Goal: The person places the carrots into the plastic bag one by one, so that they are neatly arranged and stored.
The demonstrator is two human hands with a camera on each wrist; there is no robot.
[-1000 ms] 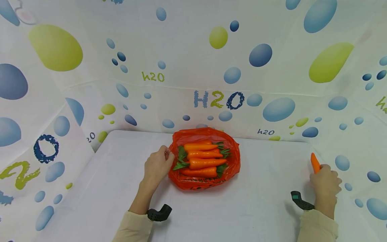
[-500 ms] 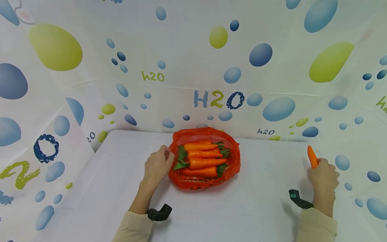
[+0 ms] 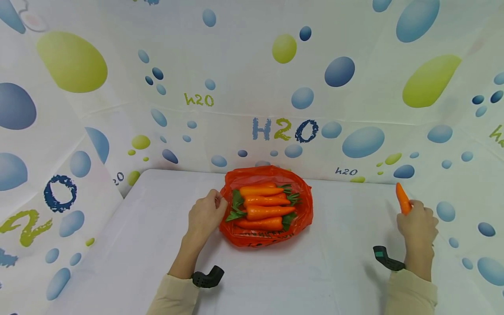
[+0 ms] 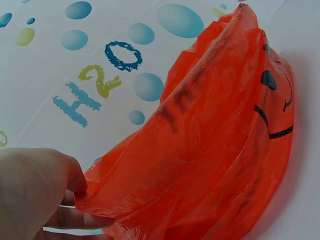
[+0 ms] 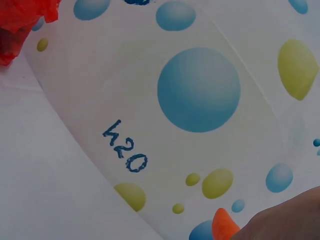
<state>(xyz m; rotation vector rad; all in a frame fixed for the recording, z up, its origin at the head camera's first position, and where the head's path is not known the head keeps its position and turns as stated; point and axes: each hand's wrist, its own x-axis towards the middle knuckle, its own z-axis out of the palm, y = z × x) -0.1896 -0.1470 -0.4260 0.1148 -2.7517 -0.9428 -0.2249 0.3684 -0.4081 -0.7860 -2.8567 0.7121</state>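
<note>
A red plastic bag (image 3: 252, 240) lies spread open at the back middle of the white table. Several orange carrots (image 3: 264, 212) with green tops rest side by side inside it. My left hand (image 3: 205, 214) pinches the bag's left edge between thumb and fingers; the left wrist view shows the red plastic (image 4: 200, 150) drawn up to the fingertips. Far to the right, my right hand (image 3: 418, 225) grips a single carrot (image 3: 403, 199), its tip pointing up and away. Most of that carrot is hidden in the fist, and only its orange tip (image 5: 224, 225) shows in the right wrist view.
Behind the table (image 3: 346, 245) hangs a white curtain (image 3: 244, 57) printed with blue and green drops and "H2O" lettering. It also covers the left and right sides. Each wrist carries a black camera mount (image 3: 207, 277).
My right hand has moved slightly left and away from the body, carrying the carrot with it. My left hand keeps its place on the bag's edge.
</note>
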